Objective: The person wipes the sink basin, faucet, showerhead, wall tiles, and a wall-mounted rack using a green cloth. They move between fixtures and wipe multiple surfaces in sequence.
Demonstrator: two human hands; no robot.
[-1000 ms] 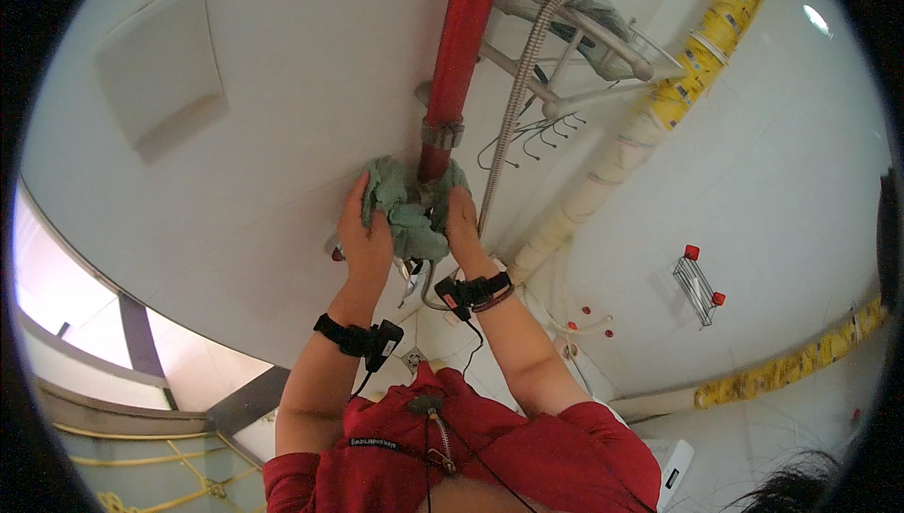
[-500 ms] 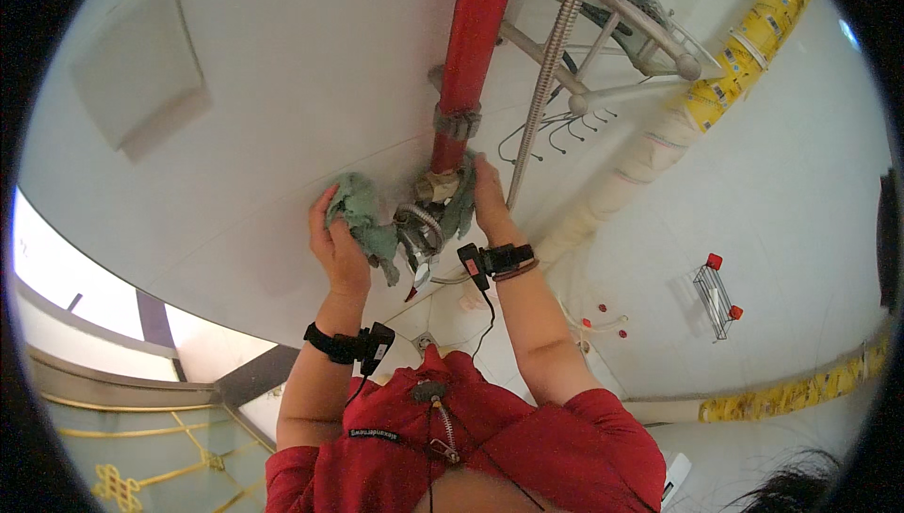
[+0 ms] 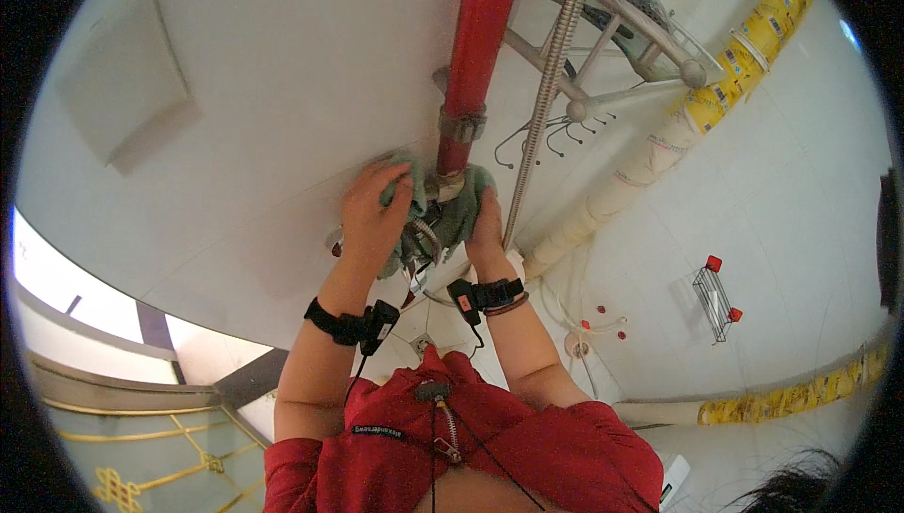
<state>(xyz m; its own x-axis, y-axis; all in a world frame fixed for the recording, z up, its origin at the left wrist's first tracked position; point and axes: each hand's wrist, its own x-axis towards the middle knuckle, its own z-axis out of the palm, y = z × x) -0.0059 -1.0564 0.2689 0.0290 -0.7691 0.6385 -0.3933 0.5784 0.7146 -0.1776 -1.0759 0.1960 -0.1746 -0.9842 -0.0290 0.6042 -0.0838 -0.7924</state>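
The left hand (image 3: 379, 210) grips the green cloth (image 3: 460, 213) at the metal fitting (image 3: 426, 238) below the red pipe (image 3: 477, 37); the right hand (image 3: 486, 223) touches cloth opposite, its grip one cannot tell.

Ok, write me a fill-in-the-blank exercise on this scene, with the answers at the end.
1. The left hand and the right hand are both against ____ cloth.
2. The thick pipe running from between the hands to the picture's upper edge is coloured ____.
3. The small wire rack on the wall is on the ____ side of the picture.
4. The wrapping at the slanting pipe's upper end is mostly ____.

Missing words: green; red; right; yellow.
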